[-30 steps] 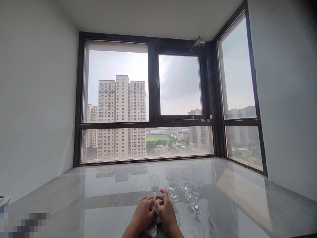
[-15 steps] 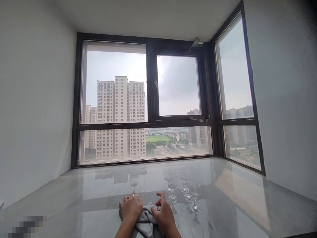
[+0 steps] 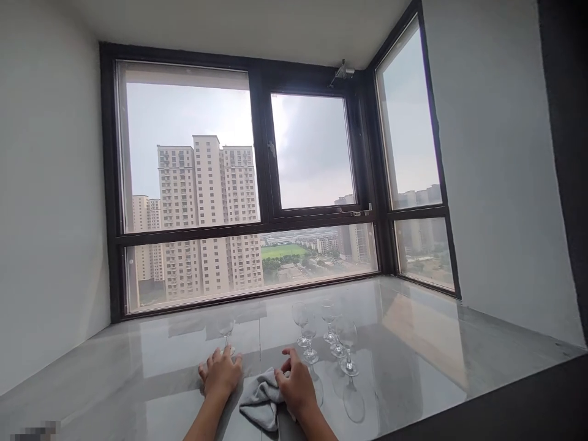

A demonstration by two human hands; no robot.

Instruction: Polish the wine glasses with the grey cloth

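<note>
My left hand point(image 3: 220, 373) lies on the glossy marble counter point(image 3: 413, 349) with its fingers stretched out. Its fingertips are at the foot of a single clear wine glass point(image 3: 226, 331), which stands upright apart from the others. My right hand point(image 3: 296, 387) rests on the right edge of a crumpled grey cloth point(image 3: 258, 399), thumb pressed into it and forefinger lifted. Just beyond and right of that hand stands a cluster of several empty wine glasses point(image 3: 337, 337), all upright.
The counter runs back to a dark-framed corner window point(image 3: 264, 184) with tower blocks outside. White walls close it in on the left point(image 3: 50, 214) and the right point(image 3: 500, 184). A dark counter edge point(image 3: 505, 404) crosses the lower right.
My left hand has carried the single glass leftward, away from the cluster, and set it down. My hands have parted, and the cloth now lies on the counter between them.
</note>
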